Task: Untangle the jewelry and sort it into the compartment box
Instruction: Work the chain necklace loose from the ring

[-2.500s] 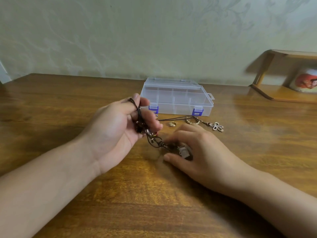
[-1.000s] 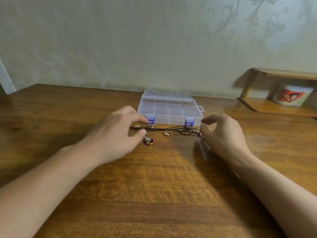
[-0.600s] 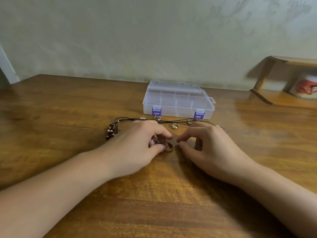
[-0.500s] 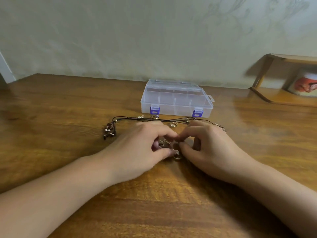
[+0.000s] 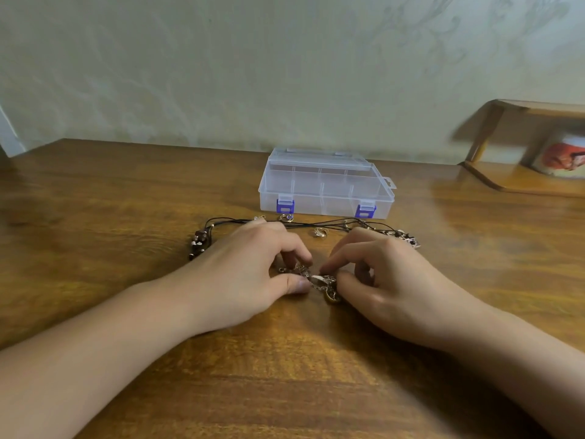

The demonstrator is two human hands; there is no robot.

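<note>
Your left hand (image 5: 253, 274) and right hand (image 5: 389, 280) pinch the small tangled metal chain (image 5: 319, 280) on the wooden bench (image 5: 126, 198), while the latched clear plastic compartment box (image 5: 326, 185) holds nothing visible, so sorting remains.

Single head-worn camera, wide-angle, faces forward and down across the worktop (image 5: 126, 191); near the hands (image 5: 253, 270), wall behind.

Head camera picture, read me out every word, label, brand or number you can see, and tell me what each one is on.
No text can be read anywhere in this picture.
Compartment box: clear plastic with blue latches, no label or print visible.
Mug on the wooden shelf at right: a red-orange picture only, blurred; no lettering can be made out.
Wall: faint floral pattern, no writing.
</note>
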